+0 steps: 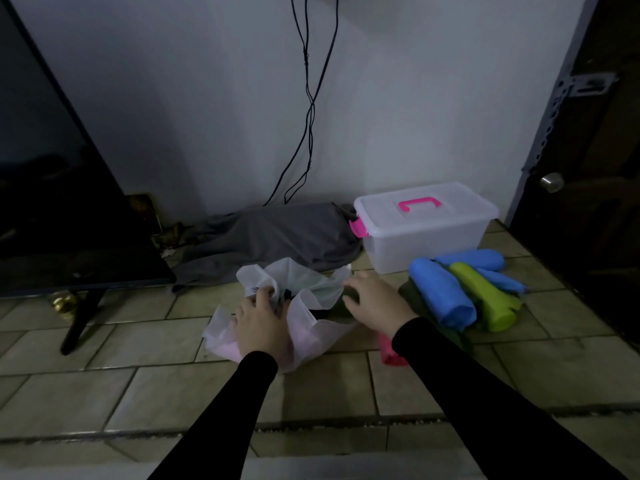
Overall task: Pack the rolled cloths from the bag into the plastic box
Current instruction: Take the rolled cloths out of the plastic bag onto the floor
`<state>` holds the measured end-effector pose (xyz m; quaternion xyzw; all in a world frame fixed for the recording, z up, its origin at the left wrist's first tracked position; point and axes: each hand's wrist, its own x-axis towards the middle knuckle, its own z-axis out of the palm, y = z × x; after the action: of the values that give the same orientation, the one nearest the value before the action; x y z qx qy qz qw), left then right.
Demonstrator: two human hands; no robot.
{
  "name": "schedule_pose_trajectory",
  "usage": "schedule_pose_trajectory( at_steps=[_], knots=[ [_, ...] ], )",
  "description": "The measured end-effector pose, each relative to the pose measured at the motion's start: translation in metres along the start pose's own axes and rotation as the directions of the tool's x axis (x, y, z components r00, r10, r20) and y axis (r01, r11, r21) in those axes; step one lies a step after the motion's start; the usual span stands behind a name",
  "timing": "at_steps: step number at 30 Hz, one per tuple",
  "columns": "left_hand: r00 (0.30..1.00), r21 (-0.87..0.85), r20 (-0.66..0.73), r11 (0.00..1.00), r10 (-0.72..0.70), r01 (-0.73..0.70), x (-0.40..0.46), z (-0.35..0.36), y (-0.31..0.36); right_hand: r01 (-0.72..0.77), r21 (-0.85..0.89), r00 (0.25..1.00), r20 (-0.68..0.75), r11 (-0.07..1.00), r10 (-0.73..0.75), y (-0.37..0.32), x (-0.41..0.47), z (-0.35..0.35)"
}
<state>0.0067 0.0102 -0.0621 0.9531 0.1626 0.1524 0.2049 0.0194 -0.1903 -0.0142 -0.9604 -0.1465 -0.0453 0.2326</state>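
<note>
White bag [304, 317] on the tiled floor [173, 386], its mouth pinched by the left hand [259, 320], with the right hand [374, 299] closed over a dark green roll [349, 295] beside blue [441, 296] and lime rolls [485, 299] before the lidded plastic box [426, 226].

I see bare tiled floor [166, 386] open on the near side of the plastic box [424, 233]. Rolled cloths [464, 296] crowd the floor just in front of the box, its lid [426, 206] is shut, and grey fabric [277, 237] lies against its left side.
</note>
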Motion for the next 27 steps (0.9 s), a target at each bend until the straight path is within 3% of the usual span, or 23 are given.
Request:
schedule_pose_trajectory(
  at_steps=[5,14,20,24,27],
  knots=[
    [1.000,-0.013,-0.007,1.000,0.010,-0.010,0.002,-0.002,0.000,-0.060,0.192,0.998,0.037,0.980,0.054,0.003,0.011,0.025],
    [1.000,0.009,-0.025,1.000,0.015,-0.014,0.003,-0.001,-0.001,-0.155,0.215,0.985,0.110,0.964,0.134,0.000,0.006,0.022],
    [0.999,0.052,-0.033,0.998,0.031,-0.030,0.002,0.000,-0.004,-0.152,0.187,0.977,-0.122,0.971,0.177,0.009,-0.030,0.006],
    [0.997,0.025,-0.051,0.999,0.050,-0.049,0.003,0.002,-0.004,-0.179,0.299,0.883,-0.371,0.937,0.287,0.022,-0.059,-0.002],
    [0.997,0.035,-0.050,0.998,0.052,-0.050,0.002,0.003,-0.004,-0.268,0.178,0.805,-0.498,0.947,0.322,0.030,-0.076,0.000]
  ],
)
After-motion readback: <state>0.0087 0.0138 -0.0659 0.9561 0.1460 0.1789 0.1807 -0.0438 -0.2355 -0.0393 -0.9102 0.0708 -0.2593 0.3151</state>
